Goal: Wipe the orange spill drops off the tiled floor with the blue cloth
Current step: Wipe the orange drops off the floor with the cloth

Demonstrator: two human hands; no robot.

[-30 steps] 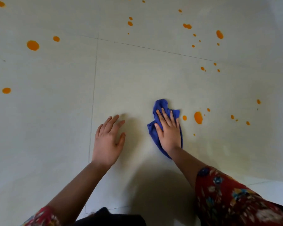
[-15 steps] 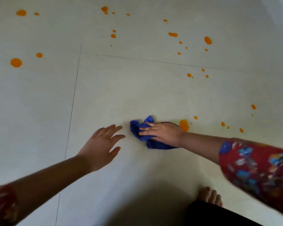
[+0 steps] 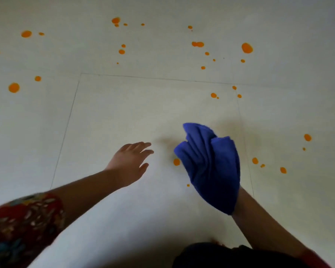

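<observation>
Head view: left hand (image 3: pixel 129 163) splayed flat; blue cloth (image 3: pixel 211 167) drapes the right.

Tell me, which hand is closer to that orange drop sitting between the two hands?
The right hand. It is wrapped in the blue cloth, whose edge almost touches the orange drop. The left hand lies open on the tiled floor, farther off to the drop's left.

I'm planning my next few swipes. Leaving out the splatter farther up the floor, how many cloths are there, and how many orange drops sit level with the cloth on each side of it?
blue cloth: 1
orange drops just left of it: 2
orange drops to its right: 5
Total: 8
</observation>
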